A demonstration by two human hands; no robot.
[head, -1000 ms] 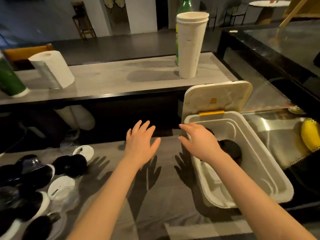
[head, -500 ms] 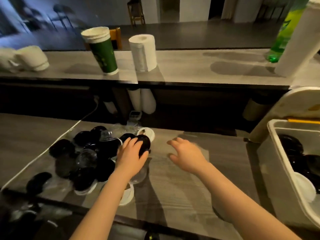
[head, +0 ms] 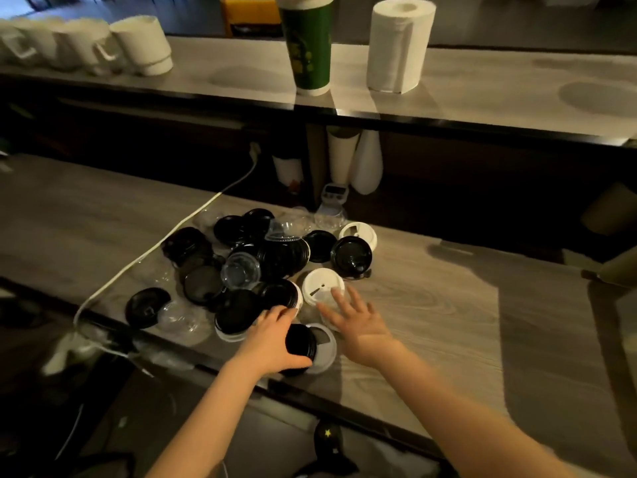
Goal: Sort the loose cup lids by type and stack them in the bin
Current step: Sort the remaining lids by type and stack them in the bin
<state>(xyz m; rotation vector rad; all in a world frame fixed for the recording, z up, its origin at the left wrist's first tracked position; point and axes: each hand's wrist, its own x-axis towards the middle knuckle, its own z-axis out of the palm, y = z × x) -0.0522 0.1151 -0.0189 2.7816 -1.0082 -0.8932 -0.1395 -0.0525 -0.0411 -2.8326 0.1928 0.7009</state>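
Loose cup lids (head: 248, 267), black, white and clear: heaped mid-counter (head: 431, 305), wood-grain. Left hand (head: 272, 343) grips a black lid (head: 301, 341) at the near edge. Right hand (head: 358, 322) spread wide, fingers over a white lid (head: 322, 282). Upper counter (head: 482, 84) behind: green cup stack (head: 308, 46), paper towel roll (head: 396, 46), white mugs (head: 138, 43).

Table (head: 431, 322) open right of lid pile (head: 275, 260). Cable (head: 193, 216) runs along pile's left. Timer (head: 332, 194) and cups (head: 339, 160) stand just beyond its far edge.

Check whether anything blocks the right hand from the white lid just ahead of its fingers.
Nothing visible does. The open right hand has its fingertips at the near rim of the white lid. The left hand, gripping a black lid, sits off to the side, out of the path.
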